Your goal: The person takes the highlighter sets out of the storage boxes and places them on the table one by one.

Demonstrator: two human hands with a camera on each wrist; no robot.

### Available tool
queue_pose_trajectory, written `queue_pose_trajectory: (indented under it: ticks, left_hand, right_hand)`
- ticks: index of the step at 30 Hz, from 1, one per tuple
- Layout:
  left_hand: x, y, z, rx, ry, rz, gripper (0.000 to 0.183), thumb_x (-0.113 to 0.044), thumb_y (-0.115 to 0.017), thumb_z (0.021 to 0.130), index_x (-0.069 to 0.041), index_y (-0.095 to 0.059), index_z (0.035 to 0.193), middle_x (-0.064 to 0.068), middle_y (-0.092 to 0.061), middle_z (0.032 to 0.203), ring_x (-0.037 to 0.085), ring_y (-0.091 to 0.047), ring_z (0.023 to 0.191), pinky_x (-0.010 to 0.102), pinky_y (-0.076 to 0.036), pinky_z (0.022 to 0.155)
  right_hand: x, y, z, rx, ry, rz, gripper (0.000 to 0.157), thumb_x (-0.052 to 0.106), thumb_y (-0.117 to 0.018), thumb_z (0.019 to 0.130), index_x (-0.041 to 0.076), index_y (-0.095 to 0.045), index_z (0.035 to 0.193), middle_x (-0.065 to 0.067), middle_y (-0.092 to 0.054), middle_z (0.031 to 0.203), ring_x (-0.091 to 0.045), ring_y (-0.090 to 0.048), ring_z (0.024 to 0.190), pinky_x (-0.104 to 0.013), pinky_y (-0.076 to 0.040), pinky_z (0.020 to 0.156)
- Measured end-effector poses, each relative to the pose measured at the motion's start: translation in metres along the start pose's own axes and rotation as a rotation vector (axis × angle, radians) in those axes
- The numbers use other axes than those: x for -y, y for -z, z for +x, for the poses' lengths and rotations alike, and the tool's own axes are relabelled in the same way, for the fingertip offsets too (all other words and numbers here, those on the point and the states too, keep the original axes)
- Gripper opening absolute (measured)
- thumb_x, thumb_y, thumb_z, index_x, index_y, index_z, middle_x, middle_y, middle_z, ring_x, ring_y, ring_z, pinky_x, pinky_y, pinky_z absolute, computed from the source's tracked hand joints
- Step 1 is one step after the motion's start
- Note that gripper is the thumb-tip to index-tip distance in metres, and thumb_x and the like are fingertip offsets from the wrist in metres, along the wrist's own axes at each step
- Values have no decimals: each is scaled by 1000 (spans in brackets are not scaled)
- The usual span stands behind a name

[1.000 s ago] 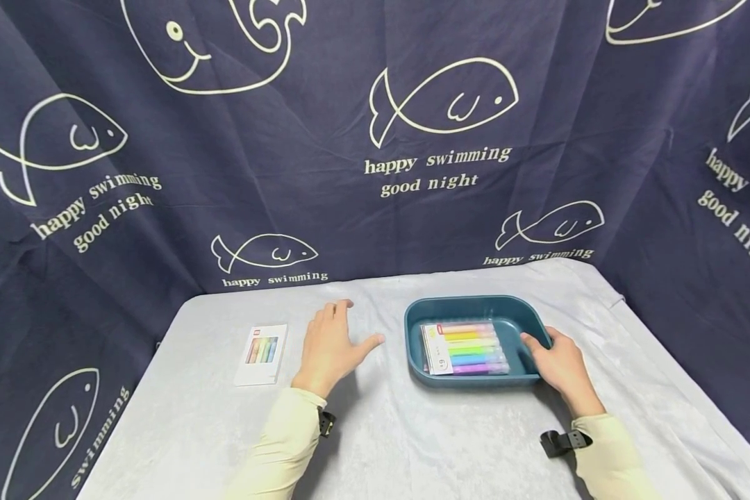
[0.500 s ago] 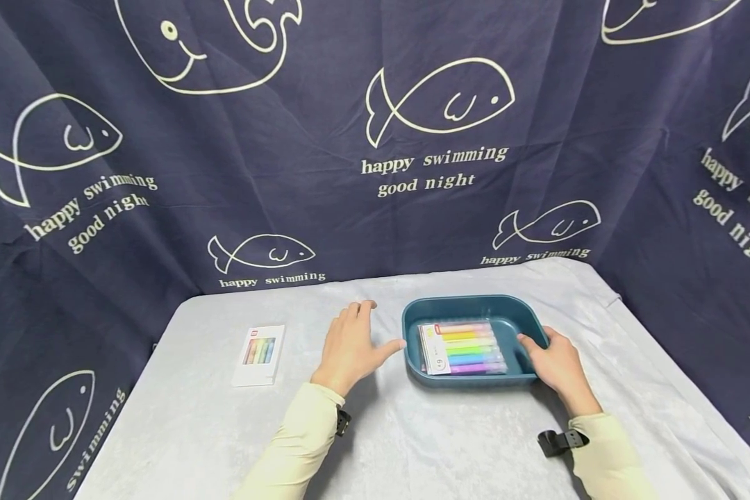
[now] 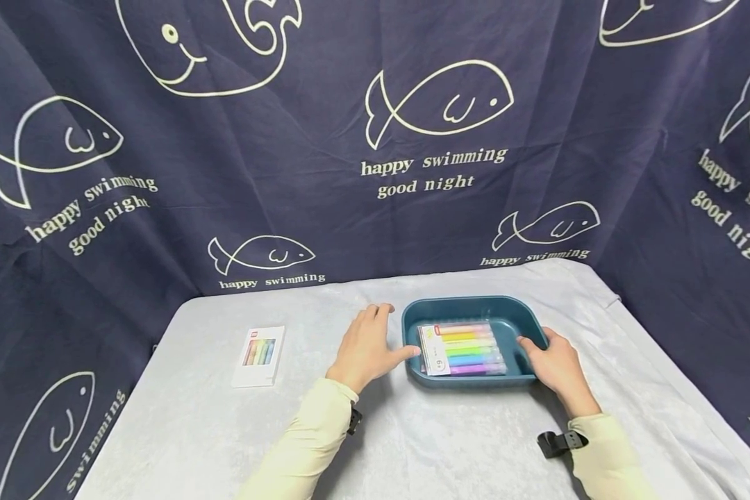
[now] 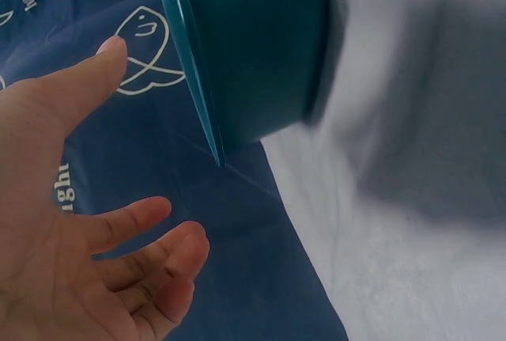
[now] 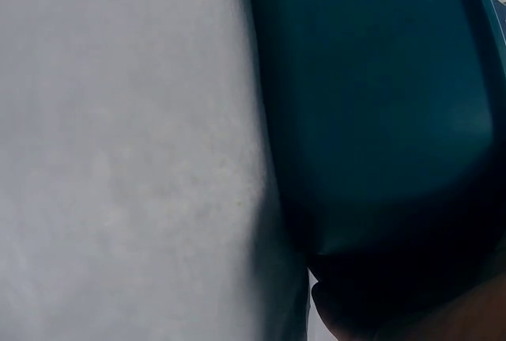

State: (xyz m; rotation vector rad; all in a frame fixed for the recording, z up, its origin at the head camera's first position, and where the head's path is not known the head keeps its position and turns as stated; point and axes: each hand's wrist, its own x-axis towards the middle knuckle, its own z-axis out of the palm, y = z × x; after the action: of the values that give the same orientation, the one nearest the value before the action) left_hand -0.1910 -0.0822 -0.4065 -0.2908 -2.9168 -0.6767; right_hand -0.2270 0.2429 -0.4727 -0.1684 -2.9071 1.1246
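Observation:
A teal plastic bin point(image 3: 475, 381) stands on the cloth at the right of the head view. Inside, towards its left end, lies a clear pack of highlighter pens point(image 3: 471, 349) in several colours with a white label. My right hand point(image 3: 557, 362) grips the bin's right end, thumb over the rim and on the inside. My left hand point(image 3: 365, 353) is at the left end, fingers spread. From the head its thumb overlaps the rim, but the left wrist view shows the thumb apart from the bin wall point(image 4: 253, 48). The right wrist view shows the hand point(image 5: 451, 317) only as a dark edge.
A flat white box point(image 3: 259, 356) with a picture of coloured sticks lies on the table at the left. Pale cloth point(image 3: 425, 444) covers the table. A dark blue curtain point(image 3: 325, 173) with fish drawings encloses the back and sides.
My left hand has moved right, from the space between the white box and the bin to the bin's left rim. The right hand keeps its grip, and the bin stays in place.

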Motion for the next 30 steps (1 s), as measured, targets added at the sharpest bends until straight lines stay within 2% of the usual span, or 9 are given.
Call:
queue_pose_trajectory:
  ticks: [7,14,22,30]
  left_hand:
    - [-8,-10,5,39,-57,56,80,-58,-79,77,-7,-55,134,11,-63,124,29,-61,114,42,-50,101]
    - [-16,-12,12,79,-75,103,81,-59,-80,77,-8,-55,134,10,-63,128,28,-60,119,41,-49,105]
    - [-25,-14,23,100,-106,137,85,-58,-85,71,-11,-55,136,7,-61,131,26,-58,121,39,-49,106]
    - [-31,-18,23,181,-129,195,91,-59,-88,67,-12,-55,138,6,-62,132,25,-58,123,36,-48,108]
  right_hand:
    - [-4,-1,-2,3,-19,9,53,33,-53,101,-8,-53,133,-38,-58,130,-55,-56,119,-62,-46,99]
    - [-2,1,0,0,-15,19,54,35,-53,100,-7,-53,135,-37,-58,131,-54,-57,120,-61,-46,100]
    - [-3,5,5,-8,-33,9,55,36,-51,101,-6,-52,136,-37,-56,134,-54,-54,123,-62,-45,101]
    - [-2,-1,2,3,-22,32,51,32,-51,102,-6,-53,136,-36,-58,132,-53,-56,121,-61,-46,100]
